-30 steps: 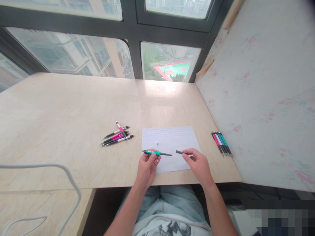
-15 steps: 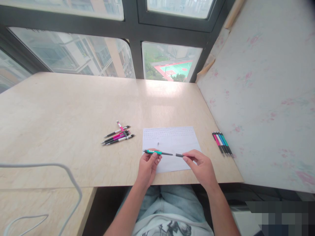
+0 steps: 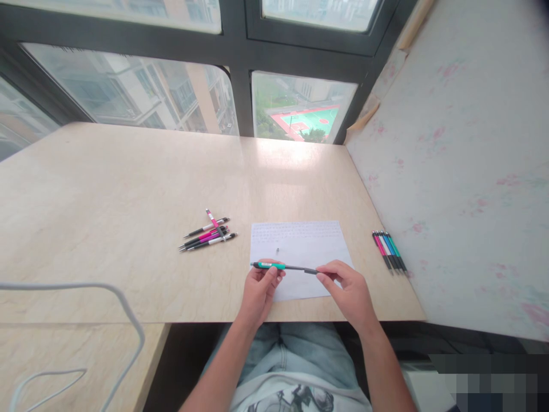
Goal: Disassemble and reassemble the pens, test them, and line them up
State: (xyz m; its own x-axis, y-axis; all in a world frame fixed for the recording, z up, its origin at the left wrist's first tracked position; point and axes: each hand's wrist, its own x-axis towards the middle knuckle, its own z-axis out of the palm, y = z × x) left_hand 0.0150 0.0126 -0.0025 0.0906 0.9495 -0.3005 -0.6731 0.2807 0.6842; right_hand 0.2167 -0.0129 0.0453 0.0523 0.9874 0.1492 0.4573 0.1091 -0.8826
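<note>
My left hand [image 3: 262, 289] is closed around the green barrel of a pen [image 3: 270, 265], which points to the right above a sheet of paper [image 3: 300, 237]. A thin dark shaft sticks out of the barrel. Between thumb and fingertips, my right hand [image 3: 349, 289] pinches a black grip sleeve [image 3: 310, 270] at its right end. The sleeve's left end meets the shaft's tip; whether it is over the tip or only beside it I cannot tell. A small metallic pen tip [image 3: 277, 250] lies on the paper, just beyond the pen.
On the left lies a loose pile of pens [image 3: 208, 234], one crossing the others. Several pens [image 3: 389, 252] lie side by side near the patterned wall [image 3: 463, 171] at right. A grey cable [image 3: 124, 306] loops over the table's [image 3: 128, 183] lower left.
The black sleeve has moved left to the shaft, and the pale thin section that showed between them is now covered. Both hands keep their grip. The view has shifted slightly.
</note>
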